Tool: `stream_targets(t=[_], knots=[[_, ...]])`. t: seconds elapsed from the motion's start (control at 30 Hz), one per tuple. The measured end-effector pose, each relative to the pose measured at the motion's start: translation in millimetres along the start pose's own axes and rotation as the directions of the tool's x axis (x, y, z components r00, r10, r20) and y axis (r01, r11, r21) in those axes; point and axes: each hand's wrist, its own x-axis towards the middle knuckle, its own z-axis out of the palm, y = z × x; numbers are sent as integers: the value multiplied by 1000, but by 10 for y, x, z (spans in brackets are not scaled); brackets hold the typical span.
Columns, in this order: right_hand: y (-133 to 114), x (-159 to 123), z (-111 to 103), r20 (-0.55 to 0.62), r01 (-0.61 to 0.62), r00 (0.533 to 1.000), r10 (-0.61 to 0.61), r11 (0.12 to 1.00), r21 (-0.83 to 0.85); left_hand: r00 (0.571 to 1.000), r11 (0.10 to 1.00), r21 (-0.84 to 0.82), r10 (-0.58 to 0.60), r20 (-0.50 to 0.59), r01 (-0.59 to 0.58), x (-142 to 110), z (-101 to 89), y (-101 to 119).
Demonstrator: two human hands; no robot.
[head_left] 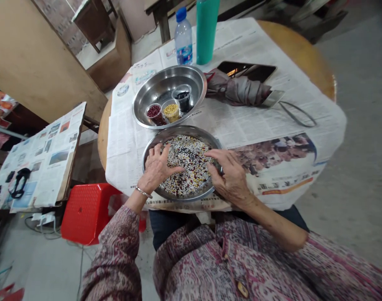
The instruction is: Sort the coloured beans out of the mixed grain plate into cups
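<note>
A steel basin [146, 156] in front of me holds a mix of white, black, yellow and dark red beans and grains [187, 165]. My left hand [157, 166], with a silver bangle at the wrist, lies over the basin's left side, fingers spread and thumb stretched toward the middle. At the right rim, my right hand [230, 175] reaches in with thumb and forefinger apart and nothing visible between them; its other fingers are partly hidden. Just beyond stands a second steel basin [143, 90] with plastic cups of red beans [154, 112], yellow beans [171, 112] and black beans [183, 99].
Newspaper [247, 113] covers the round table. Toward the back are a water bottle [183, 39], a green bottle [206, 31], a dark tablet-like object [260, 71] and a folded umbrella [241, 88]. A red stool [84, 213] stands left, near a newspaper-covered side table [43, 154].
</note>
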Motion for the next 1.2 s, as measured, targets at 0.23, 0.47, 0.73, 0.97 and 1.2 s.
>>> stream_targets(t=[0.23, 0.47, 0.73, 0.97, 1.2], knots=[[16, -7, 11, -4, 8, 1000, -8, 1000, 1, 983, 967, -212, 165, 82, -145, 239, 84, 310], [8, 0, 13, -10, 12, 1000, -12, 1000, -24, 945, 963, -196, 230, 233, -186, -86, -169, 330], [19, -9, 3, 8, 7, 1000, -7, 1000, -30, 999, 995, -93, -29, 35, 32, -624, -296, 126], [18, -12, 3, 2, 14, 1000, -14, 1000, -9, 984, 990, -50, -124, 127, 131, -437, -111, 217], [5, -8, 12, -1, -3, 1000, 3, 1000, -3, 986, 910, -381, 140, -94, -166, 76, 201, 301]])
